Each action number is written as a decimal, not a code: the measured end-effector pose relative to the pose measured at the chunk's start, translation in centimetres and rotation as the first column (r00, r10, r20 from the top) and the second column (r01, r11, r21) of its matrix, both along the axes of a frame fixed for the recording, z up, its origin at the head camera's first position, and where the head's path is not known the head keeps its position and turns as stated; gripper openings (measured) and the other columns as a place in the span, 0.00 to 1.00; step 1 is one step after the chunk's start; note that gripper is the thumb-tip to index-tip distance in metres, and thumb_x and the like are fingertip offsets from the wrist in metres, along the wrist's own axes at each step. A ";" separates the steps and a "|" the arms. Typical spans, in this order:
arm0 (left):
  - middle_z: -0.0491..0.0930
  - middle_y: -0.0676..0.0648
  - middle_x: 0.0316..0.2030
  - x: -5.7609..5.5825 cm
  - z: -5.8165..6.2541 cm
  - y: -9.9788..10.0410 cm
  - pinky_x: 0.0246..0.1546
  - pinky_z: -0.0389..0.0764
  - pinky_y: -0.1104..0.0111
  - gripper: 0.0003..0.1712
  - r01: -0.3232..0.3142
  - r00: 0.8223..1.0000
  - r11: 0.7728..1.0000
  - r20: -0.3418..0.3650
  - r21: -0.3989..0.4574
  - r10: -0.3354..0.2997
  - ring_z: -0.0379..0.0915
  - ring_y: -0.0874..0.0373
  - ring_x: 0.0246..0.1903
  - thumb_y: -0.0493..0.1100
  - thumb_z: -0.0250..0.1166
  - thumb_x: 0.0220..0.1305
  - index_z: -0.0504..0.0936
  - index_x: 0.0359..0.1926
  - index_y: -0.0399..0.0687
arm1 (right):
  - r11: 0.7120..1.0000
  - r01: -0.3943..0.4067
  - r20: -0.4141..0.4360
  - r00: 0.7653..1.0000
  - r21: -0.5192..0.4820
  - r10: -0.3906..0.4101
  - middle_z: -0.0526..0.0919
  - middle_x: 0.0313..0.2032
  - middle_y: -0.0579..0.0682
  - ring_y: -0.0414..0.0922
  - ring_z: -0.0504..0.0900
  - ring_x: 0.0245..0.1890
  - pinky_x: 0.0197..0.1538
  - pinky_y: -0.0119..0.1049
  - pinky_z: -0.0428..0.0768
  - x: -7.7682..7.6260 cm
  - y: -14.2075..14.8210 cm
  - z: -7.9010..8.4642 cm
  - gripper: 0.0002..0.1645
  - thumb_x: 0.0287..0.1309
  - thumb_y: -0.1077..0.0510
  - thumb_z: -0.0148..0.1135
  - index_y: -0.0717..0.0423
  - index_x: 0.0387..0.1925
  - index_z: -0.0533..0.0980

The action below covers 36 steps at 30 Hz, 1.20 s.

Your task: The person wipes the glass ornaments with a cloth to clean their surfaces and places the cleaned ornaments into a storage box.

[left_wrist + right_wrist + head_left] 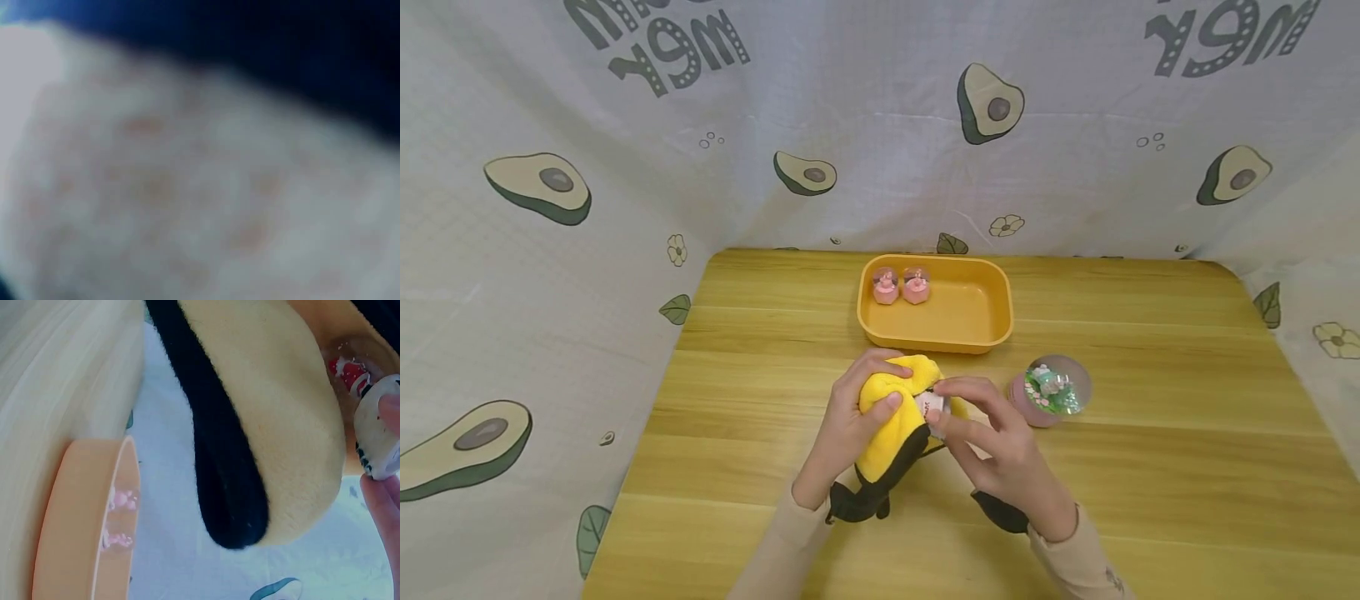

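Observation:
My left hand (pixel 853 412) grips a fuzzy yellow cloth (pixel 880 450) with black trim, bunched up at the middle of the table. Against its folds, the fingers of my right hand (pixel 1003 446) pinch a small snow globe (pixel 931 403) by its white base. In the right wrist view, the clear dome of this snow globe (pixel 351 374) lies against the cloth (pixel 287 425), with a red and white figure inside. Fingertips (pixel 382 497) touch its base there. The left wrist view is a close blur in which nothing can be told.
Behind my hands stands a yellow tray (pixel 966 312) with two small pink snow globes (pixel 900 286) in its left end. A larger snow globe (pixel 1056 390) with a pink base lies tilted beside my right hand. Patterned fabric (pixel 880 125) hangs around the wooden table (pixel 1187 400).

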<state>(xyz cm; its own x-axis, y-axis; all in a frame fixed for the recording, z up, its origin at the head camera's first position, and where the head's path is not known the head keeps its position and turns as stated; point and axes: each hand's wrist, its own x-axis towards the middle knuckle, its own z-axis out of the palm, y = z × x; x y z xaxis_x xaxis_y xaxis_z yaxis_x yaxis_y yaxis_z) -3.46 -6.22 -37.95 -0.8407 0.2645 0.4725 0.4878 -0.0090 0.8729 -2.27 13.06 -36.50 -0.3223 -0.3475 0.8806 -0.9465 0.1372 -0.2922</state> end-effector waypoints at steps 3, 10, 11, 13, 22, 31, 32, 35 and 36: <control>0.75 0.42 0.48 0.1 0.1 0.0 0.36 0.77 0.65 0.15 0.002 1.000 1.000 0.000 0.006 -0.002 0.73 0.49 0.43 0.48 0.57 0.63 0.78 0.44 0.42 | 1.000 0.004 0.017 1.000 -0.019 -0.004 0.76 0.42 0.68 0.53 0.77 0.44 0.55 0.35 0.74 -0.1 0.1 -0.1 0.10 0.63 0.60 0.61 0.66 0.40 0.80; 0.74 0.40 0.48 0.2 0.3 0.1 0.35 0.79 0.64 0.19 0.053 0.998 0.998 -0.044 0.022 -0.052 0.73 0.49 0.41 0.53 0.57 0.64 0.78 0.44 0.43 | 0.992 0.066 0.063 0.996 -0.107 -0.059 0.78 0.36 0.69 0.50 0.79 0.41 0.49 0.29 0.76 -0.2 0.2 -0.8 0.22 0.56 0.52 0.68 0.71 0.37 0.79; 0.74 0.40 0.48 0.2 0.3 0.1 0.35 0.79 0.64 0.19 0.057 0.997 0.998 -0.059 0.017 -0.055 0.73 0.49 0.42 0.53 0.57 0.65 0.78 0.45 0.42 | 0.990 0.082 0.072 0.995 -0.118 -0.073 0.78 0.36 0.68 0.50 0.79 0.41 0.49 0.29 0.76 -0.3 0.1 -1.0 0.24 0.55 0.51 0.68 0.72 0.37 0.79; 0.74 0.39 0.49 0.2 0.3 0.1 0.36 0.79 0.64 0.19 0.058 0.994 0.998 -0.091 0.006 -0.058 0.73 0.48 0.43 0.53 0.57 0.65 0.77 0.45 0.42 | 0.986 0.075 0.114 0.992 -0.150 -0.058 0.78 0.37 0.67 0.48 0.79 0.42 0.49 0.28 0.76 -0.3 0.1 -1.3 0.26 0.54 0.51 0.68 0.75 0.37 0.77; 0.72 0.38 0.49 -0.2 0.3 0.2 0.41 0.78 0.61 0.14 0.041 0.957 0.998 -0.286 -0.053 -0.054 0.73 0.44 0.46 0.41 0.62 0.58 0.76 0.45 0.44 | 0.941 0.021 0.539 0.824 -0.337 0.175 0.79 0.42 0.52 0.40 0.80 0.37 0.39 0.28 0.80 0.9 0.0 -1.6 0.28 0.56 0.56 0.67 0.79 0.45 0.72; 0.72 0.38 0.50 -0.4 0.3 0.2 0.46 0.78 0.60 0.14 0.022 0.914 0.994 -0.401 -0.103 -0.062 0.73 0.44 0.49 0.38 0.64 0.58 0.76 0.46 0.44 | 0.894 0.118 0.798 0.511 -0.432 0.319 0.78 0.37 0.53 0.41 0.82 0.30 0.30 0.33 0.81 1.3 -0.3 -0.7 0.13 0.62 0.73 0.52 0.59 0.42 0.78; 0.72 0.38 0.50 -0.3 0.3 0.2 0.47 0.78 0.60 0.14 0.020 0.909 0.994 -0.411 -0.110 -0.064 0.73 0.44 0.49 0.39 0.64 0.59 0.76 0.46 0.45 | 0.894 0.129 0.817 0.476 -0.430 0.325 0.78 0.36 0.52 0.40 0.81 0.28 0.29 0.32 0.81 1.3 -0.3 -0.6 0.13 0.63 0.72 0.50 0.58 0.40 0.79; 0.72 0.39 0.51 -0.3 0.4 0.1 0.49 0.76 0.60 0.14 0.008 0.894 0.991 -0.443 -0.136 -0.068 0.72 0.45 0.50 0.40 0.65 0.59 0.76 0.47 0.46 | 0.893 0.119 0.855 0.366 -0.434 0.367 0.79 0.33 0.49 0.38 0.80 0.26 0.27 0.31 0.80 1.1 -0.2 -0.5 0.15 0.65 0.69 0.46 0.55 0.37 0.79; 0.72 0.39 0.51 -0.3 0.4 0.1 0.50 0.76 0.59 0.14 0.005 0.890 0.990 -0.451 -0.143 -0.069 0.72 0.45 0.51 0.40 0.65 0.59 0.76 0.47 0.46 | 0.890 0.106 0.859 0.336 -0.443 0.388 0.79 0.33 0.48 0.38 0.79 0.26 0.27 0.31 0.80 1.0 -0.1 -0.5 0.16 0.66 0.68 0.44 0.55 0.37 0.79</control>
<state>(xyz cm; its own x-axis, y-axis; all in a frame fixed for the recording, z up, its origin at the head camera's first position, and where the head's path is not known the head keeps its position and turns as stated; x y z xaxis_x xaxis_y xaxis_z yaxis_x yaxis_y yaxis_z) -3.78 -6.09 -37.55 -0.5309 0.3791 0.7579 0.8325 0.0662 0.5501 -1.22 12.92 -36.99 -0.9692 -0.2231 0.1043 -0.0296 -0.3149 -0.9487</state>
